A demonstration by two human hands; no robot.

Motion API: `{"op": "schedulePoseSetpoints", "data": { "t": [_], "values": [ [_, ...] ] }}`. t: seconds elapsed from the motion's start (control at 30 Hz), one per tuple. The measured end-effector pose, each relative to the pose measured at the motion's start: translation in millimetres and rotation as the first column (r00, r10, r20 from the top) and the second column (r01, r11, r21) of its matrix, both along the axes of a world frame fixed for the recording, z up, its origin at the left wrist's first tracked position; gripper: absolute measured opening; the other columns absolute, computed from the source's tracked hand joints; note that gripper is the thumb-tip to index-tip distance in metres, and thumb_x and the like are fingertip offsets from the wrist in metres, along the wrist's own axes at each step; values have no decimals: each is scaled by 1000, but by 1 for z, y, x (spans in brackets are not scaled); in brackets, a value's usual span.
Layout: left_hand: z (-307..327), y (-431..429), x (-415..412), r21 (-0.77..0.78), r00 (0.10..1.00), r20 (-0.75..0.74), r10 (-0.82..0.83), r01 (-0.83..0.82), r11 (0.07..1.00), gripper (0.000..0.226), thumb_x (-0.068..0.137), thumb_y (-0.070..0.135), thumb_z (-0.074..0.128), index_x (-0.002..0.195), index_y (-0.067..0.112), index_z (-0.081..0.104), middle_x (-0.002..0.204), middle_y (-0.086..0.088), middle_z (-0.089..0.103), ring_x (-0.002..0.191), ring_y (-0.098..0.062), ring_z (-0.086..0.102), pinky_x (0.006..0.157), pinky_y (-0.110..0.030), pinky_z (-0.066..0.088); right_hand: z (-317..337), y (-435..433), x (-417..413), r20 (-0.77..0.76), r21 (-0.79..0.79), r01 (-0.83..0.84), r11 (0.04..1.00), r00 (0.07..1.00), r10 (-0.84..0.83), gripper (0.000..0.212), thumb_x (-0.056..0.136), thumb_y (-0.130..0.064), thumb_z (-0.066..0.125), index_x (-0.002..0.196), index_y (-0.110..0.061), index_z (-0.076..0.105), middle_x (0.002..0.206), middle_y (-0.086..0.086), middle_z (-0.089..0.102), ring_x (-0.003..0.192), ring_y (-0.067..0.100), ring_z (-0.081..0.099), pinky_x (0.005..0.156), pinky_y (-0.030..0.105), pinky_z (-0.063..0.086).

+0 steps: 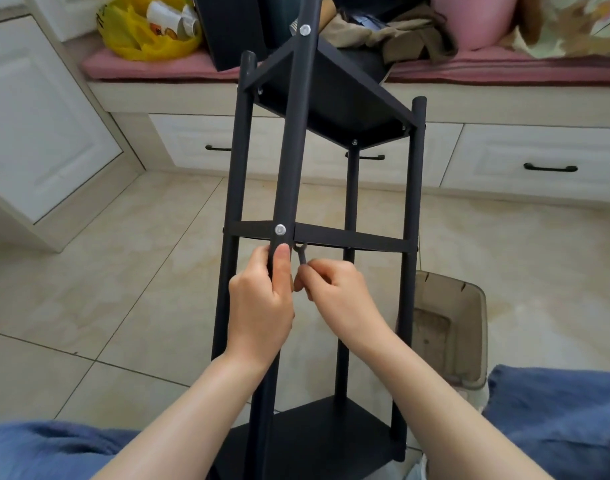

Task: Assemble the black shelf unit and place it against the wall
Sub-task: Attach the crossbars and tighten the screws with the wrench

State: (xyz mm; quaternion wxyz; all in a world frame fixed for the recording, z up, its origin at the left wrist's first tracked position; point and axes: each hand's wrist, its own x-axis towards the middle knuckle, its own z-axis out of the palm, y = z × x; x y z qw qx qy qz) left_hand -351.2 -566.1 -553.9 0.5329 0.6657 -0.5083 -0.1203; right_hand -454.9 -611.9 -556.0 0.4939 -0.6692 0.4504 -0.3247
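Slip risk first. Black shelf unit (413,188) lies tilted over the lap, bottom shelf (317,434) nearest, top shelf (331,95) out toward the window seat (158,69). I can't tell what carries the far end, so it could roll if the hold loosens.

Left grip (262,306) is wrapped round the front pole (289,150), thumb just below the screw head (280,230) at the middle shelf (352,239). Right grip (334,289) pinches a small wrench (300,252) by its handle. Wrench head sits under the middle shelf, touching or just beside the pole; nut is hidden.

Thin wrench on a fingertip pinch will likely cam off and nip the left thumb, or leave the joint loose. Plastic bin (448,327) near the right-side pole could get knocked.
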Motion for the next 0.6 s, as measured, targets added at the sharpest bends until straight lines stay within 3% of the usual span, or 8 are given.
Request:
{"op": "schedulePoseSetpoints", "data": {
  "t": [0.17, 0.3, 0.4, 0.6],
  "values": [
    [-1, -3, 4, -3, 1000, 27, 14, -14, 1000, 31, 95, 54, 34, 76, 35, 48, 55, 13, 56, 47, -4, 59, 47, -13, 43, -5, -5, 6, 49, 18, 10, 1000, 999, -10, 31, 98, -19, 52, 73, -14, 71, 62, -3, 58, 63, 18, 53, 64, 40, 48],
    [-2, -6, 5, 3, 999, 39, 24, -25, 1000, 33, 97, 53, 35, 74, 34, 49, 55, 12, 57, 42, -10, 57, 43, -22, 45, -6, -10, 10, 105, 51, 24, 998, 994, -30, 28, 99, -19, 54, 82, -14, 75, 55, -20, 55, 58, 3, 49, 57, 18, 40],
    [-2, -7, 5, 6, 999, 32, 31, -31, 1000, 34, 97, 51, 36, 75, 30, 50, 55, 9, 53, 40, -11, 56, 40, -24, 45, -4, -13, 11, 136, 38, 14, 999, 990, -19, 31, 97, -17, 56, 71, -24, 70, 48, -16, 48, 52, 5, 40, 53, 17, 34],
    [-2, -7, 7, 21, 1000, 12, 23, -23, 1000, 35, 95, 55, 36, 76, 29, 51, 58, 6, 54, 40, -11, 54, 40, -24, 45, -1, -16, 14, 219, 72, 21, 997, 975, -36, 50, 95, -18, 61, 49, -35, 59, 50, -8, 45, 54, 9, 39, 54, 22, 36]
  ]
}}
